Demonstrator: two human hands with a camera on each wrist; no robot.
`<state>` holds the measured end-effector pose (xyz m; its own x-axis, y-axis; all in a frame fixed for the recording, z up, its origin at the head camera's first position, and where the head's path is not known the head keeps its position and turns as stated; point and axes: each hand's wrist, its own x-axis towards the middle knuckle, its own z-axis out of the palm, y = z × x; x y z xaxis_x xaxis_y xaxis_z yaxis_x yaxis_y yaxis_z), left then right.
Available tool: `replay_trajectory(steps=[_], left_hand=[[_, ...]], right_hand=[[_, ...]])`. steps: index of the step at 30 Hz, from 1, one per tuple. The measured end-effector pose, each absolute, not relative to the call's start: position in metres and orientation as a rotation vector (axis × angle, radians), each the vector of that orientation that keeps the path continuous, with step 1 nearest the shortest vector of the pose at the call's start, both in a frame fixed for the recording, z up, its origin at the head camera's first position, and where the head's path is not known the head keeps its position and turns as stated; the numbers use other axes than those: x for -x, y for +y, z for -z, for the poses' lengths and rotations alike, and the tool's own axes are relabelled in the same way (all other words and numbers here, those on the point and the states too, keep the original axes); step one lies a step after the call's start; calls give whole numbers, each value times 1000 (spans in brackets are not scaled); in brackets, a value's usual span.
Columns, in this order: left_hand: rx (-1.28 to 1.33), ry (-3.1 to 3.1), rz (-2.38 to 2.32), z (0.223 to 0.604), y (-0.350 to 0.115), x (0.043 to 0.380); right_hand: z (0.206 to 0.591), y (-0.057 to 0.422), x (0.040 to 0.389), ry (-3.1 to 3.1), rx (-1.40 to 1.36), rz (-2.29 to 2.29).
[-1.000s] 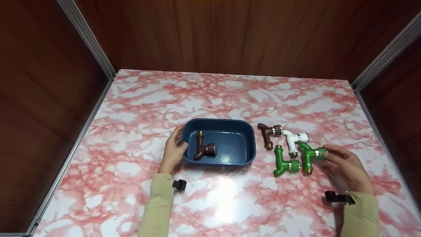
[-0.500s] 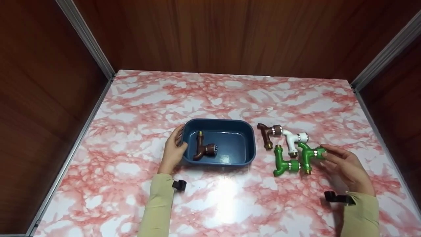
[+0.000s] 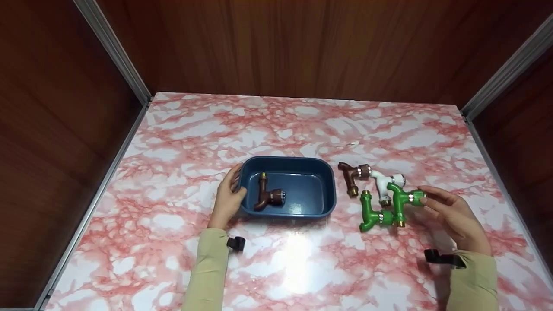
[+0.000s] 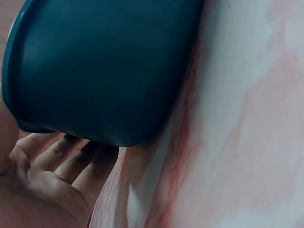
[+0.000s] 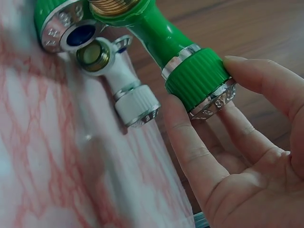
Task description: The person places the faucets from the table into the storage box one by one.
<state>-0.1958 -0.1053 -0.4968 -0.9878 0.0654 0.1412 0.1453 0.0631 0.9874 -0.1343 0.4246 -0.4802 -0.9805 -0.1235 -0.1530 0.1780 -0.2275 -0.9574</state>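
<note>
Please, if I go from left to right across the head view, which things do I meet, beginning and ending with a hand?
Left hand → blue container → brown tap outside it → lower green tap → pinched green tap → right hand.

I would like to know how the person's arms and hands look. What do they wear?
The left sleeve and right sleeve are long, plain and pale olive-yellow. A small black piece sticks out at each wrist. The left hand and right hand wear no gloves.
</note>
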Motion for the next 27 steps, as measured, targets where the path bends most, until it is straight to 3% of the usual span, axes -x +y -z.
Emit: replay_trajectory(steps=[27], left_hand=[[217,-2245,2103,493,-105,194]], right_hand=[[458,393,140,1952,44,2296]])
